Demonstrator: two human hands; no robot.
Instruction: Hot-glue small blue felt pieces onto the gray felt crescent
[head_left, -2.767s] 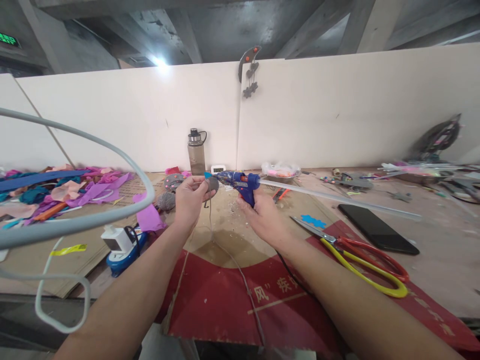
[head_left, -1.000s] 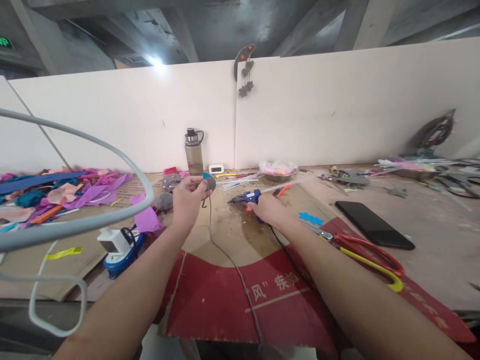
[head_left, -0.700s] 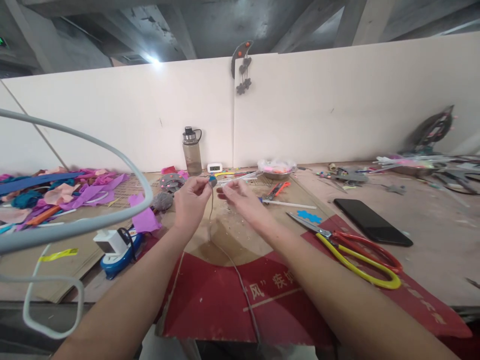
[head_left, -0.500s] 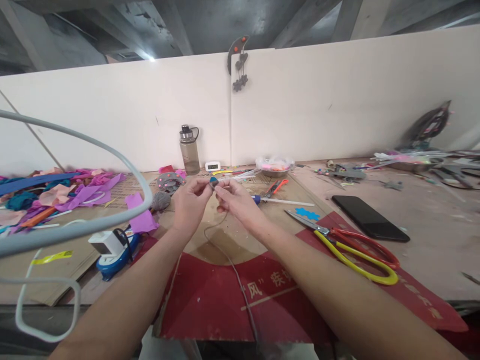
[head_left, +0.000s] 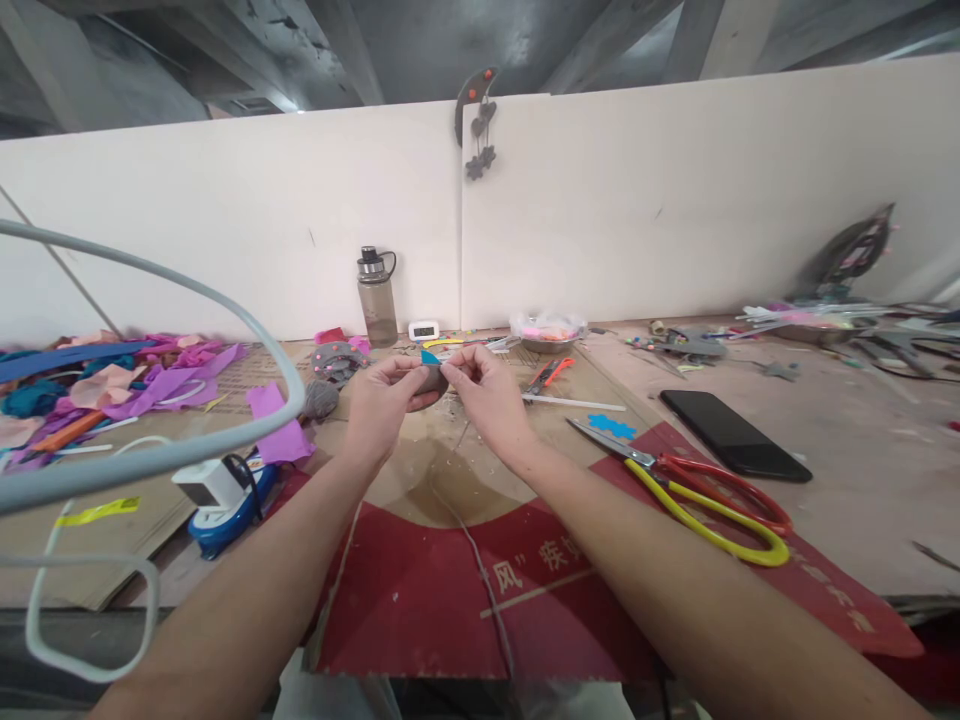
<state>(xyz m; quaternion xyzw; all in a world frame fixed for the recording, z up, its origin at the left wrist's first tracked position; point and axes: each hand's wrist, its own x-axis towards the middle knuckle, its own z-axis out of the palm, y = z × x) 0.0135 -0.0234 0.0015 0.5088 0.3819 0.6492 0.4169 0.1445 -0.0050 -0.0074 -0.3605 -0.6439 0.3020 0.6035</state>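
My left hand (head_left: 381, 400) is closed, with thumb and fingers pinching a small dark grey piece (head_left: 433, 380). A pointed blue piece (head_left: 429, 357) sticks up above it, against its top edge. The fingertips of my right hand (head_left: 487, 395) are pinched together at the right end of the grey piece. A thin grey yarn (head_left: 474, 550) runs up the cardboard from the front edge towards my right hand; its upper end is faint, and the fingers hide what they grip. Behind my left hand lies a grey yarn ball (head_left: 321, 400).
Scissors with red and yellow handles (head_left: 675, 480), a blue flower-shaped cutout (head_left: 611, 427) and a black phone (head_left: 731, 435) lie on the right. An orange cutter (head_left: 553, 374) is behind my right hand. Coloured cloth scraps (head_left: 112, 390), a power strip (head_left: 225, 520) and a pale cable (head_left: 225, 300) occupy the left.
My hands have turned slightly, so more of the grey piece and the blue tip shows. My right hand has shifted a little to the right. The yarn below has moved.
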